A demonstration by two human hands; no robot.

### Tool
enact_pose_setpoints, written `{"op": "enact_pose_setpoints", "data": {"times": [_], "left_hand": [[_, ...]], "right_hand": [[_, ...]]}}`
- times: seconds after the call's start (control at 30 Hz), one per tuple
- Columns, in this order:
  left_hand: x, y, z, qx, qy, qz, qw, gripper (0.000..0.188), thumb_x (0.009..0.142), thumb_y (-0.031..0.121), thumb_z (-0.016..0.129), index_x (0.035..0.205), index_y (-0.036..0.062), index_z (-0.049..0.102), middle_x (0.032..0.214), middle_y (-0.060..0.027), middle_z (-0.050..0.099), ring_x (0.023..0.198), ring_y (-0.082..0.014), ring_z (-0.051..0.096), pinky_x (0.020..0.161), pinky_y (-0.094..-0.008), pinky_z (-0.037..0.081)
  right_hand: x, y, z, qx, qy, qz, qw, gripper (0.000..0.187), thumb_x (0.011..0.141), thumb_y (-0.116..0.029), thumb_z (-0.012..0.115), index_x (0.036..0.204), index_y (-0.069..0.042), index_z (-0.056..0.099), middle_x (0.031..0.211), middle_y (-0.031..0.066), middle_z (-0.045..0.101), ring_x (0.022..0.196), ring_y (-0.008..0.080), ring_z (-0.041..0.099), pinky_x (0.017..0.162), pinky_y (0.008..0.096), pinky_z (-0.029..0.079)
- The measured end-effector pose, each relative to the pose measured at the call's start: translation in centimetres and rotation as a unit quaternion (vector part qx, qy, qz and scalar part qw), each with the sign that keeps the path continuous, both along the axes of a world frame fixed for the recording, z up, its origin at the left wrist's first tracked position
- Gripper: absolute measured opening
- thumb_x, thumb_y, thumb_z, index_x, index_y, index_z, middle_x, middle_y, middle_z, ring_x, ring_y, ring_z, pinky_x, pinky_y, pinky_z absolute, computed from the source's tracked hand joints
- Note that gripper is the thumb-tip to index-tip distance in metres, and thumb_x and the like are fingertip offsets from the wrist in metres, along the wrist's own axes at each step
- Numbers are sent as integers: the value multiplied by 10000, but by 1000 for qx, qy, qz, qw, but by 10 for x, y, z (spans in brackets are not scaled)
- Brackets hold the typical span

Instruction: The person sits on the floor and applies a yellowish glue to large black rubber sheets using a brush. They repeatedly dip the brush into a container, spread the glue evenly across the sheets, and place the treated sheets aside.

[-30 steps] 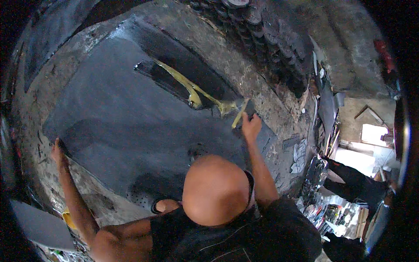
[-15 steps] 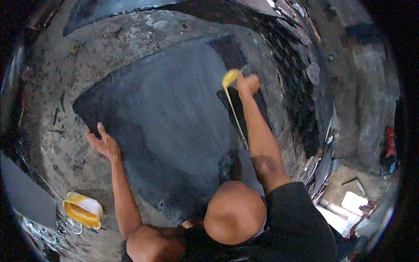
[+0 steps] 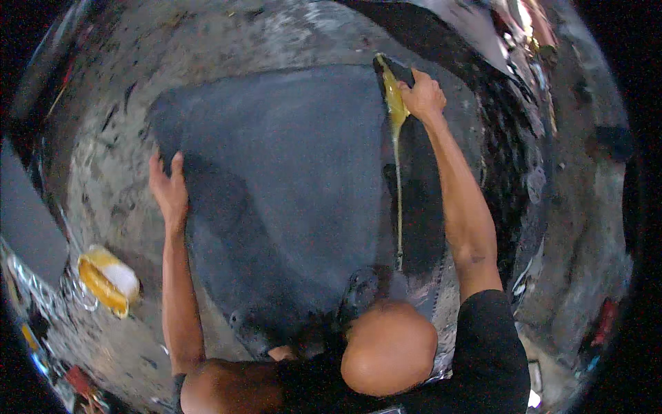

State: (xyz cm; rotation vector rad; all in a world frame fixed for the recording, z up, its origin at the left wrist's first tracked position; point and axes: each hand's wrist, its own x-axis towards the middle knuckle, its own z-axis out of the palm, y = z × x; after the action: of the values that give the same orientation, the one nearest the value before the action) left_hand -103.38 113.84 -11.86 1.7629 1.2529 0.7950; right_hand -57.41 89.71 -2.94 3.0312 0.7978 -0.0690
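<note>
A large dark grey rubber-like sheet [image 3: 303, 159] lies flat on the ground before me. My left hand [image 3: 169, 190] rests at its left edge, thumb and fingers apart, gripping nothing. At the sheet's far right corner, my right hand [image 3: 424, 96] is closed around a small dark flat spreader [image 3: 401, 69]. Thick yellow glue [image 3: 394, 103] coats the spreader's left side. A thin yellow strand of it runs down from there along the sheet's right strip, toward my bent knee [image 3: 389, 348]. Part of the spreader is hidden by my fingers.
A white tub [image 3: 121, 276] smeared with yellow inside lies tipped at the left. Beyond it is a grey panel [image 3: 31, 214]. Dark sheet material [image 3: 441, 41] lies at the far right. The stained concrete floor [image 3: 227, 48] surrounds the work.
My right hand has moved with the spreader to the sheet's far right corner, and the glue strand now stretches longer. The whole view has shifted; my left hand stays by the left edge.
</note>
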Motion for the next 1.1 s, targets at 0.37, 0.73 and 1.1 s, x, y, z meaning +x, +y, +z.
{"op": "enact_pose_setpoints", "data": {"times": [0.37,0.73,1.1], "left_hand": [[-98,-83,10,-20,19,-38,999,498,797,46,835,1267,37,674,932,-36,650,750,-129,555,699,-267,502],[-106,-82,7,-88,-23,5,996,441,790,43,818,1220,71,722,922,-68,638,767,-156,581,687,-291,512],[-144,-134,50,-140,67,-26,988,477,820,71,786,1275,37,646,1033,-124,641,933,-260,628,835,-369,533]], "right_hand": [[-195,147,-28,61,33,142,987,483,852,-448,737,1115,-45,702,1077,241,720,1035,437,696,891,538,565],[-343,257,-33,75,53,326,941,305,891,-313,689,1107,-104,735,998,233,737,957,438,718,843,545,578],[-332,191,-38,115,111,694,702,223,914,-205,538,1032,-205,727,895,53,709,895,328,697,812,458,549]]}}
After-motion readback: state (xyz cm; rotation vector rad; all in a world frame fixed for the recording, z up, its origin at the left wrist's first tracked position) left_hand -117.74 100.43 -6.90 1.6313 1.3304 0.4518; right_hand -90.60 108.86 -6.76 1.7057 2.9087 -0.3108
